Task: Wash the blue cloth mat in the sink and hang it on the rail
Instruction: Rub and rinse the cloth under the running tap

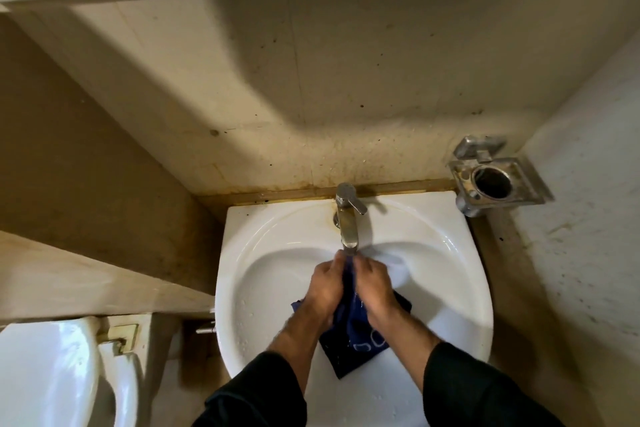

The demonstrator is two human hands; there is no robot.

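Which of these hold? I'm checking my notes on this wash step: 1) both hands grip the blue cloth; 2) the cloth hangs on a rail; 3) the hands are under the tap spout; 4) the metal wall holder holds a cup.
1) True: left hand and right hand both grip the blue cloth.
2) False: it is over the sink; no rail is in view.
3) True: the fingers reach just below the tap spout.
4) False: the holder ring is empty.

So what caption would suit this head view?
Both hands, left and right, grip the blue cloth mat under the tap over the white sink.
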